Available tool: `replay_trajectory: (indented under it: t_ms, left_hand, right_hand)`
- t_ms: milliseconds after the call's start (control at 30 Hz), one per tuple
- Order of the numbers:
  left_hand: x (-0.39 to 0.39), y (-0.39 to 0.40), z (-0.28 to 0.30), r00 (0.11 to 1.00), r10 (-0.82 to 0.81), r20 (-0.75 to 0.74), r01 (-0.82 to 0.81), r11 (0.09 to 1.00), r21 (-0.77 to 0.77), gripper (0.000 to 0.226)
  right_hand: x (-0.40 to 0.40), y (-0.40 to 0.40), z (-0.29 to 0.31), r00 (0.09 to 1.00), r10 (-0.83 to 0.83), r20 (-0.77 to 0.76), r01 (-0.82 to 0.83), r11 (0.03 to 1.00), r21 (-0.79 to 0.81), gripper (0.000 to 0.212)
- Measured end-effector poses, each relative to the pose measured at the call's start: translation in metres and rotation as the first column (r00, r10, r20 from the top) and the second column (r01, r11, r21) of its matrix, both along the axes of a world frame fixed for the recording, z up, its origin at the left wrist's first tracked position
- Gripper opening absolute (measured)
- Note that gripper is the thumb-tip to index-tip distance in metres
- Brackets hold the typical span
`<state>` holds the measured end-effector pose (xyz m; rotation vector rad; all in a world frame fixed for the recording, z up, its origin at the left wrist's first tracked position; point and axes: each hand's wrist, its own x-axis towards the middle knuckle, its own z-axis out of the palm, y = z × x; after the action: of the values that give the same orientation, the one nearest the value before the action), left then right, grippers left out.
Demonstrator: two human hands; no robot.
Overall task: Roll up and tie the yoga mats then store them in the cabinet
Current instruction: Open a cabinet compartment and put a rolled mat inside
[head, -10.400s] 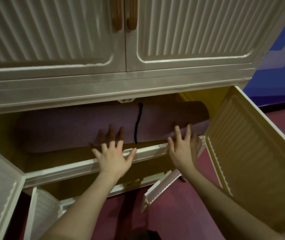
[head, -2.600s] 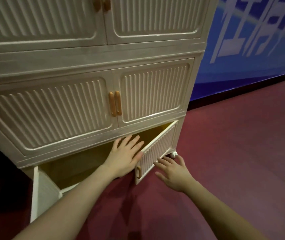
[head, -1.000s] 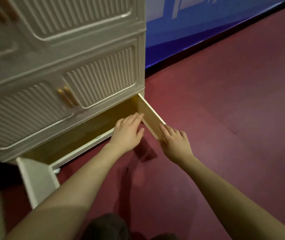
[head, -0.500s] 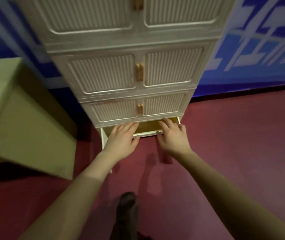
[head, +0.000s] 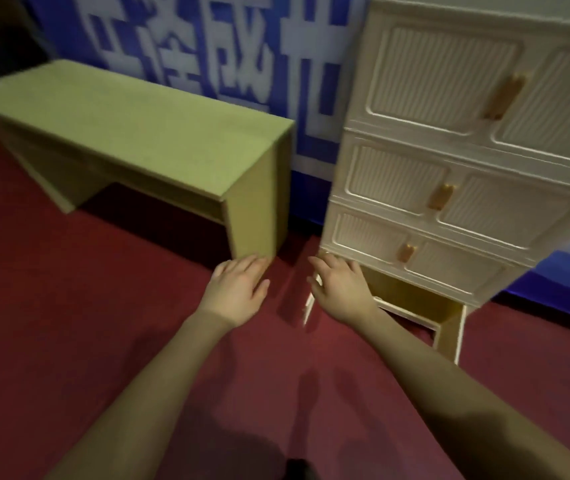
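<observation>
Red floor (head: 69,323), blue banner behind, desk (head: 131,133) left of the cabinet (head: 450,188). Your left hand (head: 238,289) and right hand (head: 342,289) hang empty, fingers loosely spread. No mat in view. Bottom compartment gapes open; next, probably fetch another mat or shut those doors.

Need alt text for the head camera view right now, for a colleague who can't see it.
Two bare hands, left hand and right hand, reach out open and empty toward the cream ribbed-door cabinet, whose bottom compartment stands open. A pale green wooden bench stands to the left on the dark red floor.
</observation>
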<state>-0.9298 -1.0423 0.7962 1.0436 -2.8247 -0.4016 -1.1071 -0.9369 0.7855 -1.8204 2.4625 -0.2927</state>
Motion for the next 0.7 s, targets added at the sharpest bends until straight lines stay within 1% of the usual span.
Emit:
replay_trajectory:
  t_ms: [67, 133, 333, 467, 533, 700]
  left_hand:
    - [0.049, 0.013, 0.003, 0.995, 0.097, -0.003, -0.097, 0.995, -0.011, 0.051]
    - [0.095, 0.031, 0.006, 0.984, 0.179, -0.015, -0.179, 0.983, -0.029, 0.051]
    - [0.232, 0.114, 0.011, 0.943, 0.322, -0.082, -0.324, 0.946, -0.009, 0.052]
    - [0.308, 0.168, 0.016, 0.900, 0.430, -0.071, -0.431, 0.902, 0.000, 0.049]
    - [0.337, 0.187, 0.022, 0.886, 0.458, -0.071, -0.459, 0.888, 0.001, 0.055]
    - [0.419, 0.271, 0.038, 0.806, 0.580, -0.117, -0.584, 0.812, 0.002, 0.066]
  right_hand:
    - [0.042, -0.001, 0.005, 0.995, 0.101, 0.001, -0.101, 0.995, 0.003, 0.045]
    - [0.084, 0.004, 0.011, 0.984, 0.178, -0.007, -0.178, 0.984, -0.015, 0.045]
    - [0.209, 0.060, 0.021, 0.941, 0.339, 0.002, -0.339, 0.940, -0.030, 0.046]
    - [0.274, 0.100, 0.027, 0.900, 0.435, -0.018, -0.435, 0.900, -0.005, 0.046]
    - [0.296, 0.114, 0.031, 0.888, 0.459, -0.018, -0.459, 0.889, 0.001, 0.047]
    - [0.372, 0.156, 0.043, 0.801, 0.597, -0.039, -0.597, 0.802, 0.013, 0.048]
